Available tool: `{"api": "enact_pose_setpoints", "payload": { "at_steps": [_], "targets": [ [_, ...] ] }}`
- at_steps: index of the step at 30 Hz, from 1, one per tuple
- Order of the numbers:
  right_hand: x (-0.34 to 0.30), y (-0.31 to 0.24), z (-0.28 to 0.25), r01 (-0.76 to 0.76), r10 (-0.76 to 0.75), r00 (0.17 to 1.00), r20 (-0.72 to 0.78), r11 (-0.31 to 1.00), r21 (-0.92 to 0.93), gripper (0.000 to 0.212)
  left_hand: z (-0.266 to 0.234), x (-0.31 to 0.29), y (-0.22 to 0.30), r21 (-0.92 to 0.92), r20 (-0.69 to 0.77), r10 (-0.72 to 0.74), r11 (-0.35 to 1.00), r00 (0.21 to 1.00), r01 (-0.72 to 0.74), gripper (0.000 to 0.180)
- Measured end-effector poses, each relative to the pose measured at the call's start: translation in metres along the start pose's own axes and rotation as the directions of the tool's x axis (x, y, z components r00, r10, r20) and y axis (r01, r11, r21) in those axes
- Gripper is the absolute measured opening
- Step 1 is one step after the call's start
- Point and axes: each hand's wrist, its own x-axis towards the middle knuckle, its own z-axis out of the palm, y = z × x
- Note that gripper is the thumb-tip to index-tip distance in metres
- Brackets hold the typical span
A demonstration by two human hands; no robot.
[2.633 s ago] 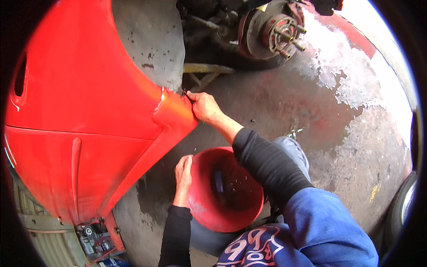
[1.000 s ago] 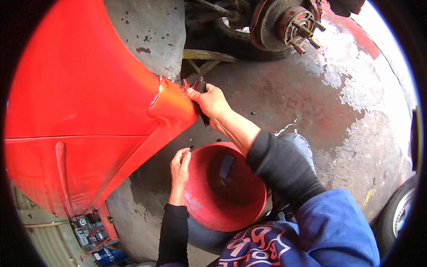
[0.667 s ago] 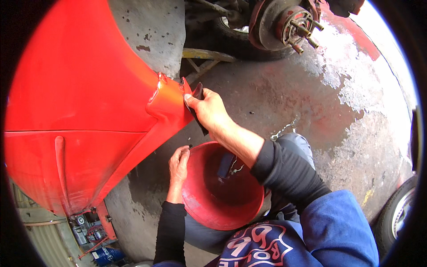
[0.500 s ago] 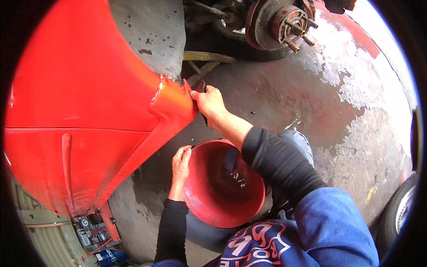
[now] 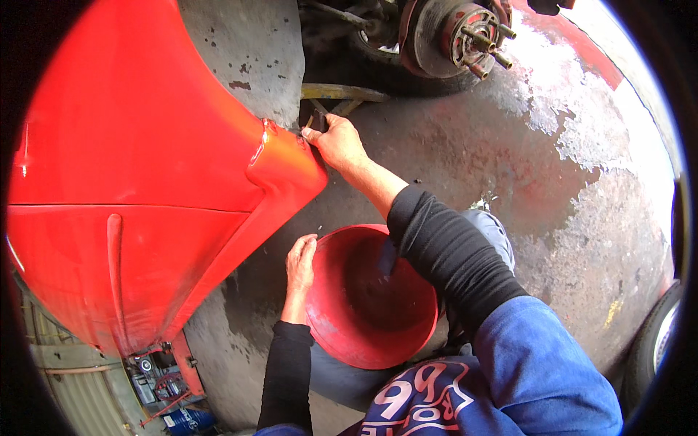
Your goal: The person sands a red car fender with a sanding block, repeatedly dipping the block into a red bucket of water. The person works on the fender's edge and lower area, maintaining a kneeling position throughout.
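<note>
My right hand [image 5: 337,142] is closed around a dark, thin, flat tool [image 5: 321,120], mostly hidden by the fingers, so its exact kind does not show. It is at the end of a red car body panel [image 5: 145,163], beside the panel's lower corner with the wheel-arch edge. Lower down, my left hand [image 5: 299,267] grips the left side of a red bucket [image 5: 331,312] at its rim. The bucket's mouth faces up below the panel corner, close to my body. My right forearm passes over its far right side.
A bare wheel hub with studs [image 5: 476,40] sits at the top, above a tyre [image 5: 436,86] and a yellowish metal stand [image 5: 342,91]. A wheel [image 5: 651,349] is at the right edge. Small machinery [image 5: 156,381] and a blue can [image 5: 187,421] are at lower left. The floor [image 5: 538,211] has peeling paint.
My right hand has moved slightly up along the panel's end, with the dark tool. Pale bits seen inside the bucket no longer show. My left hand stays at the rim.
</note>
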Motion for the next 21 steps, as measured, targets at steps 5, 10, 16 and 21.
{"api": "enact_pose_setpoints", "payload": {
  "at_steps": [5,10,16,21],
  "targets": [
    [-0.023,-0.009,0.000,-0.067,0.061,0.997,0.040,0.980,0.185,0.022,-0.001,-0.001,0.000,0.046,-0.021,0.034,0.998,0.999,-0.033,0.036],
    [-0.021,-0.027,-0.009,-0.125,0.123,0.992,0.040,0.992,0.033,0.031,0.000,0.000,0.000,0.036,0.007,0.011,0.999,1.000,-0.011,0.037],
    [-0.031,-0.041,-0.020,-0.239,0.239,0.967,0.089,0.971,-0.009,0.030,0.001,-0.001,0.002,-0.008,0.019,-0.038,0.999,0.999,0.038,0.036],
    [-0.042,-0.038,-0.018,-0.212,0.196,0.971,0.139,0.971,0.107,0.023,-0.001,0.001,-0.007,-0.003,-0.010,0.029,1.000,1.000,-0.029,0.035]
  ]
}}
